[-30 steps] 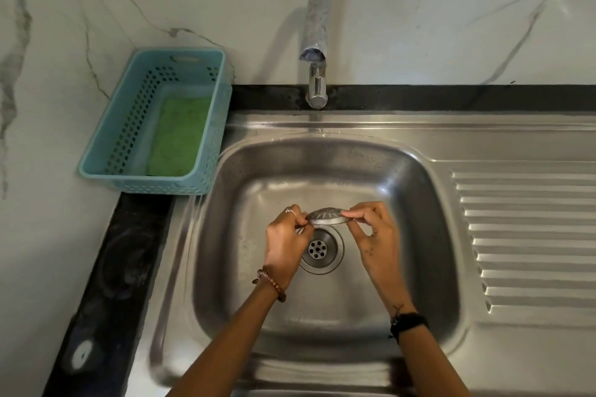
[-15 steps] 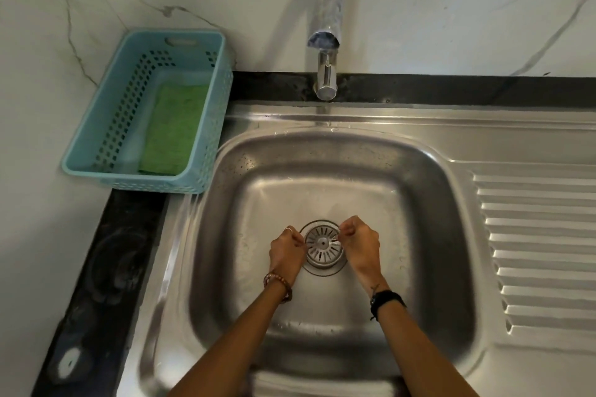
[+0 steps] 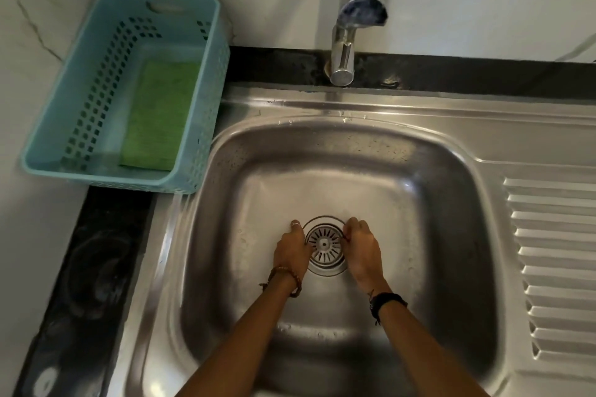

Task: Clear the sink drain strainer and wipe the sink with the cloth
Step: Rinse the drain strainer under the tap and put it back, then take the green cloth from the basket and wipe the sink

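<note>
Two hands sit at the drain in the floor of the sink (image 3: 371, 171), one on each side of the strainer (image 3: 324, 244). The left hand (image 3: 291, 250) has its curled fingers on the strainer's left rim; the right hand (image 3: 362, 250) has curled fingers on the right rim. Both appear to pinch the rim, though the fingertips are hidden under the knuckles, so how firm the hold is cannot be told. The strainer lies flat in the drain opening, seated or very nearly so, exactly between the hands and equally near to each. It is round, so it has no long axis; it is thin bright metal with radial slots around a small central knob.

Next, by my judgement, comes the wiping, and that turns on the cloth (image 3: 159, 113). It is a green, coarse-textured rectangle lying flat in the pale blue perforated plastic basket (image 3: 206, 100), which stands on the surface up and to the left of the strainer, beyond the sink's left rim. Its long axis runs away from the person. The left hand is nearer to it.

The sink is brushed steel with rounded corners and water drops.
</note>
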Motion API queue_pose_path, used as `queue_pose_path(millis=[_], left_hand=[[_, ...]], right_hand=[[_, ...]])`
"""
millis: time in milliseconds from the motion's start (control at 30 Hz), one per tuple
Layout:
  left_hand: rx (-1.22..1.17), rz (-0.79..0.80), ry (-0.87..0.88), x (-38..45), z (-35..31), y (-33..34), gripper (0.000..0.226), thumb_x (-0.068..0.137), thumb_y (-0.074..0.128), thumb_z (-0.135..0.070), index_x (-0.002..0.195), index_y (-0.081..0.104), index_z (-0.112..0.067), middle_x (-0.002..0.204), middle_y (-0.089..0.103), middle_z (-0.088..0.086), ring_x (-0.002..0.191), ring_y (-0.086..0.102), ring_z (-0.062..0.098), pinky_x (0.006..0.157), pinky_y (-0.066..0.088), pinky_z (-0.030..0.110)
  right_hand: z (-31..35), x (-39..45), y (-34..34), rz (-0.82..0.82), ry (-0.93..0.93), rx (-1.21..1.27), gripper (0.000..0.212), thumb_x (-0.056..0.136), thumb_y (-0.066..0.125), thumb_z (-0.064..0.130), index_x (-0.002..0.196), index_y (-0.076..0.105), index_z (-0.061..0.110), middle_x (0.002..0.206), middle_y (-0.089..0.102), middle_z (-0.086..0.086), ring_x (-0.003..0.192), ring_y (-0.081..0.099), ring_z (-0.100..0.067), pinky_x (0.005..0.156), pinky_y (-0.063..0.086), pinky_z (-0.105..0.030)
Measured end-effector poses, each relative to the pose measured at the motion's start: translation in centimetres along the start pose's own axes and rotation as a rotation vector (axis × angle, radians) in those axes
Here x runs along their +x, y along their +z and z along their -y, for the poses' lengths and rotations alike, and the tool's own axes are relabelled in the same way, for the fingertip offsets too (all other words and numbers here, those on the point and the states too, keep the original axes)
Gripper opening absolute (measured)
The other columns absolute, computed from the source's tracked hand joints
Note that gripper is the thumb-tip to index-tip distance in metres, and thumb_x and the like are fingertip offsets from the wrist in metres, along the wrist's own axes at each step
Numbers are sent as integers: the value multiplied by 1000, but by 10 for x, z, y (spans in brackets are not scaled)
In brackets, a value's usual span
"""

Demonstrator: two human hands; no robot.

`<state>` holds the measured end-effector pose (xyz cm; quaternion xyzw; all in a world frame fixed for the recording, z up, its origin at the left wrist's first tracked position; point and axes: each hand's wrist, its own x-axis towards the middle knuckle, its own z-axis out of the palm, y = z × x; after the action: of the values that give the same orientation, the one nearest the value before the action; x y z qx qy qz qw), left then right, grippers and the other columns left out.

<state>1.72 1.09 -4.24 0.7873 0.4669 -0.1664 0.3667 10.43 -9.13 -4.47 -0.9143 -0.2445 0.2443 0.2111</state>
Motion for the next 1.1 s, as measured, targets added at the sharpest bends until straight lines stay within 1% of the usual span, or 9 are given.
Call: queue_pose_path(millis=[100, 233, 300, 467, 600, 700, 800, 967, 1100], left_hand=[[27, 16, 8, -2, 1, -2, 45, 90, 54, -17, 127, 37, 0, 113, 62, 21, 101, 61, 35, 87, 50, 43], [-150, -36, 19, -12, -2, -13, 16, 90, 54, -24, 89, 45, -11, 96, 65, 18, 86, 63, 32, 73, 52, 40], [-312, -63, 16, -21, -8, -23, 15, 92, 49, -22, 86, 50, -9, 91, 67, 19, 82, 65, 33, 74, 55, 41], [-568, -220, 175, -62, -25, -65, 6, 90, 54, -17, 87, 58, -14, 82, 70, 7, 77, 68, 20, 72, 56, 28], [-350, -344, 363, -91, -21, -90, 6, 89, 54, -28, 86, 56, -22, 79, 69, -5, 74, 67, 11, 68, 54, 24], [-21, -161, 250, -96, -14, -90, 18, 91, 48, -24, 100, 60, -15, 105, 68, 3, 97, 64, 20, 83, 49, 29], [43, -166, 270, -103, -16, -97, 22, 93, 43, -23, 99, 60, -11, 104, 68, 7, 95, 63, 23, 80, 48, 31], [-168, -436, 389, -132, -28, -139, 18, 93, 48, -26, 100, 62, -17, 100, 69, 2, 88, 66, 20, 76, 52, 34], [-304, -803, 552, -144, -33, -200, 15, 89, 53, -23, 101, 61, -19, 92, 66, -9, 81, 60, 6, 65, 42, 9]], right_hand=[[-1, 0, 1, 17, 17, -30, 7, 89, 52, 6, 95, 49, 8, 101, 56, -11, 87, 56, -25, 67, 42, -27], [12, -4, -5, -8, 115, 158, 13, 92, 54, 20, 87, 47, 11, 90, 61, -7, 80, 60, -24, 69, 53, -39], [24, -12, -12, -13, 125, 274, 17, 94, 50, 27, 86, 50, 12, 82, 63, -4, 75, 62, -21, 66, 55, -41], [68, -41, -36, -113, -96, 471, 21, 97, 46, 27, 79, 50, 18, 73, 65, -4, 65, 67, -19, 54, 55, -25], [86, -58, -52, -339, -336, 249, 20, 93, 48, 34, 78, 46, 22, 65, 55, 7, 53, 54, -9, 45, 39, -12], [85, -61, -52, 60, -205, -36, 19, 93, 52, 23, 109, 59, 14, 104, 66, -1, 87, 63, -15, 68, 45, -13], [93, -65, -61, 22, -273, -79, 20, 95, 50, 21, 107, 64, 17, 107, 68, 0, 91, 64, -15, 71, 40, -14], [144, -76, -100, -117, -356, 217, 12, 93, 54, 18, 96, 65, 22, 84, 71, 4, 74, 66, -11, 65, 51, -24], [221, -74, -142, -275, -671, 382, 11, 91, 56, 18, 97, 64, 22, 82, 69, 8, 70, 63, -4, 63, 51, -18]])
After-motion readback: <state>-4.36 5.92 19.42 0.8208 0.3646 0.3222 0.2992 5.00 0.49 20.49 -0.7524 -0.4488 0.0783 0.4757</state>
